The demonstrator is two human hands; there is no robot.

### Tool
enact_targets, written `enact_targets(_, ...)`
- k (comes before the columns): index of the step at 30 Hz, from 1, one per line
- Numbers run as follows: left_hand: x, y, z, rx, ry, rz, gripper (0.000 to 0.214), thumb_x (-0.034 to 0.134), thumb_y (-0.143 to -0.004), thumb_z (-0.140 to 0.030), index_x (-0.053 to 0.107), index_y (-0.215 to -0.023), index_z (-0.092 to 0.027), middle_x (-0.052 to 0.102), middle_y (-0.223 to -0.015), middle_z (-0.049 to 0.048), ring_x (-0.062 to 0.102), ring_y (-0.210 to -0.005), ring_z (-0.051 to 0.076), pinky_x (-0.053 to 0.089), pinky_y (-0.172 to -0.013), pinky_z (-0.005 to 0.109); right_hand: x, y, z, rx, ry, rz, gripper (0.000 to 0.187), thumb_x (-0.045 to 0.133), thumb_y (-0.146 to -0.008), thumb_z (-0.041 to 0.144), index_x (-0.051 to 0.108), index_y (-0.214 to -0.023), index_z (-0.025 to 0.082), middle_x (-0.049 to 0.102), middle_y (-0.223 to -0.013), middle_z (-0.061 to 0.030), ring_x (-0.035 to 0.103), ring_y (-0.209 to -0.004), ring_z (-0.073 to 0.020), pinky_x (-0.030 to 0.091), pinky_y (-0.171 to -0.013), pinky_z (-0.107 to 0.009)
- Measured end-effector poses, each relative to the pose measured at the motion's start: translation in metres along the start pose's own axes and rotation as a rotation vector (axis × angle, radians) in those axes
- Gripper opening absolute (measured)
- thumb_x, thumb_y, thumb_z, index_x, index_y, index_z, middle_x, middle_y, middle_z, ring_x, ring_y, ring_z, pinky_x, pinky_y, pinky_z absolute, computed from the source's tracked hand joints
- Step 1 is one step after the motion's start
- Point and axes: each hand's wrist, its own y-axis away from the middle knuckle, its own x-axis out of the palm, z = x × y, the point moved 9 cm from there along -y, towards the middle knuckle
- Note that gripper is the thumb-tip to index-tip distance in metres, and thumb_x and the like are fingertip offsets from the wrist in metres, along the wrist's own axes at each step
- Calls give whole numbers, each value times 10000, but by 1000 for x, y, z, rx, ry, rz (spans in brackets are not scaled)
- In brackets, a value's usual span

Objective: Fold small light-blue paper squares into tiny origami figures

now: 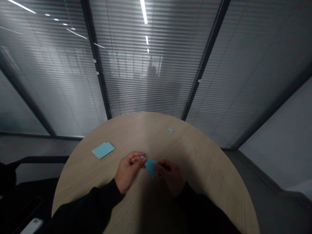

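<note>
Both hands meet over the near middle of the round table [207,169]. The left hand [127,174] pinches the upper left edge of a folded paper [150,166] between thumb and fingers, with the other fingers curled in. The right hand [171,177] pinches the paper's right side, its fingers bent close together. The paper is blue and triangle-shaped, held just above the table top with its tip toward the near edge. A stack of blue sheets [103,150] lies on the table's left part, well apart from the hands. A small blue scrap [170,130] lies on the table's far part.
</note>
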Motion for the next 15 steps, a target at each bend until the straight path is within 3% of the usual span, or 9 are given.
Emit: enact_targets(15,-1,1,-7,40,-73,-23,254,793,-735,-307,687,-888,-135,700,-677,12,636,-630,113,512,-638,211,1,2,7,-29,47,-11,394,674,-721,561,662,-732,168,539,-597,9,491,-565,-134,411,-546,-256)
